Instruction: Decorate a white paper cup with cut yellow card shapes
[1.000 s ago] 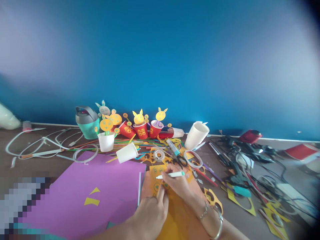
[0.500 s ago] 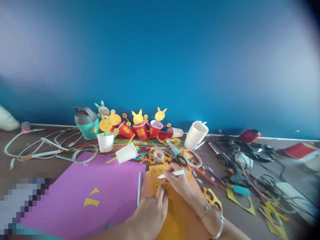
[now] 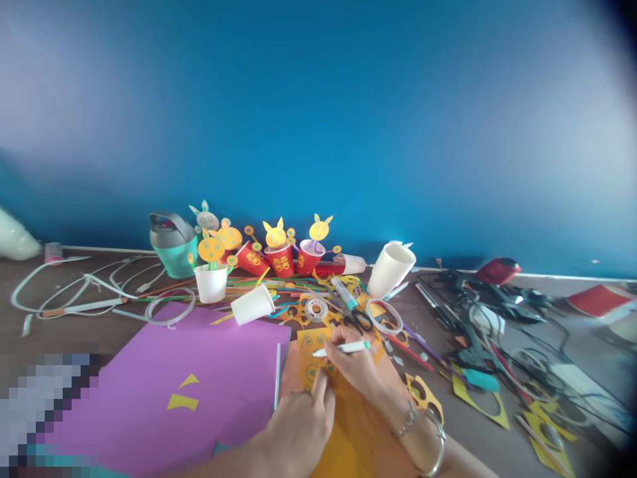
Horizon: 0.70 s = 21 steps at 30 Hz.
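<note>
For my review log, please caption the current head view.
The right hand holds a slim white cylindrical marker over a golden-yellow rectangular paper sheet; the left hand rests on the sheet.

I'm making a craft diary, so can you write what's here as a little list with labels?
Right hand: holds a white marker over the orange paper
Left hand: rests on that paper
Drawings: green-lined circles, partly hidden
Left side: purple sheet with two yellow scraps
Behind: red cups, white cups, paper animal figures
Wall: blue
</note>
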Each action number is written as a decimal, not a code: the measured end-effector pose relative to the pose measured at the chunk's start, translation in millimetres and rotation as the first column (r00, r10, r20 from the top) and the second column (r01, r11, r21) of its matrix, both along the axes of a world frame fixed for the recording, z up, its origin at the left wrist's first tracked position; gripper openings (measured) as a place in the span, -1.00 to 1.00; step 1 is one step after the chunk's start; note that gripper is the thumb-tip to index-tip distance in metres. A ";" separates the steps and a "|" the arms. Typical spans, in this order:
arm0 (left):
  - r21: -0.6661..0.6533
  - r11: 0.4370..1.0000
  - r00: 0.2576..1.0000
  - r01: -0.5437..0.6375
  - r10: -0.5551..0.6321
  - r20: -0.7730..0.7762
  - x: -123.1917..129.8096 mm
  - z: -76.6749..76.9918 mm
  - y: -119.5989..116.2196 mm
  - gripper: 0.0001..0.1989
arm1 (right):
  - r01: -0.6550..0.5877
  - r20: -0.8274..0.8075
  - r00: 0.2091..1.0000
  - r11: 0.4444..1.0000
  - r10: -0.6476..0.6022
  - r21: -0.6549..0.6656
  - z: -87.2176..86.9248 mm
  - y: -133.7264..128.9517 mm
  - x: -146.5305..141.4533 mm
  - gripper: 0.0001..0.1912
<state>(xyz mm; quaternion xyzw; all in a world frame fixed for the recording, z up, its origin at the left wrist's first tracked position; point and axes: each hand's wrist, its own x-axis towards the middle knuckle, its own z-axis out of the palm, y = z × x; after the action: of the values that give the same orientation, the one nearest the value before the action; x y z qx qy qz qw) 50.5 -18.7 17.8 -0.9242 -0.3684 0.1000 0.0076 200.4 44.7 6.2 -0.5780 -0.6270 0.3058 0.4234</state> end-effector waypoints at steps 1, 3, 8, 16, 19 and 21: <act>-0.001 1.000 1.000 0.003 -0.003 0.001 -0.1 -0.6 0.2 -0.38 | 0.002 0.003 1.000 1.000 -0.002 0.008 -0.2 -0.1 -0.2 -0.79; 0.005 1.000 1.000 0.013 -0.013 0.008 -0.3 -1.8 0.8 -0.38 | 0.014 0.010 1.000 1.000 -0.014 0.021 -0.9 -0.3 -0.2 -0.78; 0.022 1.000 1.000 0.007 -0.007 0.014 0.2 -3.4 1.0 -0.38 | 0.010 0.041 0.999 0.999 -0.012 0.041 -4.4 0.7 1.6 -0.77; 0.017 1.000 0.999 -0.005 0.004 0.041 0.7 -4.3 1.8 -0.35 | -0.005 -0.185 0.983 0.995 -0.014 -0.103 3.2 -1.4 0.4 -0.81; -0.055 0.998 0.994 -0.019 0.025 0.110 -1.8 1.4 3.9 -0.41 | -0.049 -0.408 0.913 0.982 -0.030 -0.181 6.5 -1.8 5.2 -0.76; -0.128 0.990 0.971 -0.067 0.094 0.218 -4.5 5.6 6.0 -0.47 | -0.057 -0.490 0.871 0.981 -0.043 -0.188 7.5 -1.7 11.1 -0.69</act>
<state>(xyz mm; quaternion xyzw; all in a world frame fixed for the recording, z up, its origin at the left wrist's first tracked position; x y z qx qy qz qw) 46.0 -12.6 23.4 -0.9126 -0.3976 0.0175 -0.0934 211.5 43.1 13.7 -0.5177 -0.4678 0.5044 0.5086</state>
